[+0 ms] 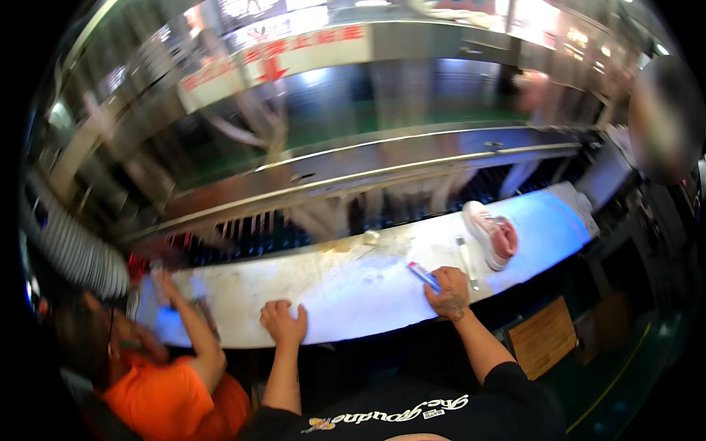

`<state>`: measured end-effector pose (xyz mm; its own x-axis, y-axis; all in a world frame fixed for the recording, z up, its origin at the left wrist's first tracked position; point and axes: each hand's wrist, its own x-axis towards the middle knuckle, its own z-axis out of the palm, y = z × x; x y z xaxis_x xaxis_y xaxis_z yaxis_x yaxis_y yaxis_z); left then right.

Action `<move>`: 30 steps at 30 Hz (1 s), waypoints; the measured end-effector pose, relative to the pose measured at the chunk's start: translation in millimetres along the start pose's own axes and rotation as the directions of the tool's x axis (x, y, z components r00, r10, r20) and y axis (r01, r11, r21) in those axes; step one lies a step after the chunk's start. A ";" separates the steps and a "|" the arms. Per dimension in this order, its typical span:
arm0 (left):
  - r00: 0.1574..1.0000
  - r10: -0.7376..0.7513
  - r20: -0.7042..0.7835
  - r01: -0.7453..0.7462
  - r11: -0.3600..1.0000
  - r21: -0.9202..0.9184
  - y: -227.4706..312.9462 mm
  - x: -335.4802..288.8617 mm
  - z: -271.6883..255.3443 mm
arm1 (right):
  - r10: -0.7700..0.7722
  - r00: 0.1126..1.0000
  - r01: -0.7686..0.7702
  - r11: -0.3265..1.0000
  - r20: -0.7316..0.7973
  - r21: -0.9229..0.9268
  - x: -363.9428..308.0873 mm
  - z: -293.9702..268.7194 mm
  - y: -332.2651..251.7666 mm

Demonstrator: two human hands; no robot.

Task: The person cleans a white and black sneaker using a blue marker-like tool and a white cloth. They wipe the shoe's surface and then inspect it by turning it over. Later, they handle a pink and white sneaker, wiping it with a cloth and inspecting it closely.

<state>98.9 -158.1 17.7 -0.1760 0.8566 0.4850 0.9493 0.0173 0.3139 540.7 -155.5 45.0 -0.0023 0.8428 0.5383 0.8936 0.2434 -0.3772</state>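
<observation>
My left hand (pixel 282 322) rests palm down at the near edge of the long pale workbench (pixel 349 305), its fingers apart and nothing in it. Farther right, my right hand (pixel 448 292) is closed around a slim blue-and-white stick with a red tip (pixel 421 274). Its exact kind is too blurred to tell. Just beyond that hand lies a thin white brush-like tool (pixel 466 261), pointing away from me. A white and pink sneaker (pixel 490 234) stands to the right of the tool, apart from both hands.
At the left end a co-worker in orange (pixel 158 397) reaches onto the bench. Behind the bench runs a metal-railed machine (pixel 368 169) with clear hanging strips. A small pale lump (pixel 371 237) lies at the bench's far edge. A wooden board (pixel 543 338) sits below right.
</observation>
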 end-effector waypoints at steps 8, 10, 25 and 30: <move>0.996 -0.081 0.022 0.082 0.996 -0.024 8.5 0.6 -12.7 | -0.099 0.995 0.099 0.995 0.011 0.009 -7.1 11.1 6.7; 0.995 -0.097 0.039 0.098 0.995 -0.035 10.2 1.9 -16.5 | -0.080 0.997 0.080 0.997 0.021 0.001 -7.1 8.2 1.4; 0.995 -0.100 0.002 0.100 0.993 -0.057 6.8 -3.4 -20.5 | -0.110 0.993 0.110 0.994 0.035 0.007 -2.6 15.0 3.0; 0.995 -0.104 0.004 0.104 0.993 -0.063 6.6 -4.7 -20.1 | -0.118 0.992 0.119 0.993 0.044 -0.005 -3.0 14.7 3.3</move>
<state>100.7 -172.4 33.9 -0.2725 0.8523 0.4464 0.9076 0.0736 0.4133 537.0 -150.1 31.0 -0.1280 0.8284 0.5453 0.8893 0.3393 -0.3066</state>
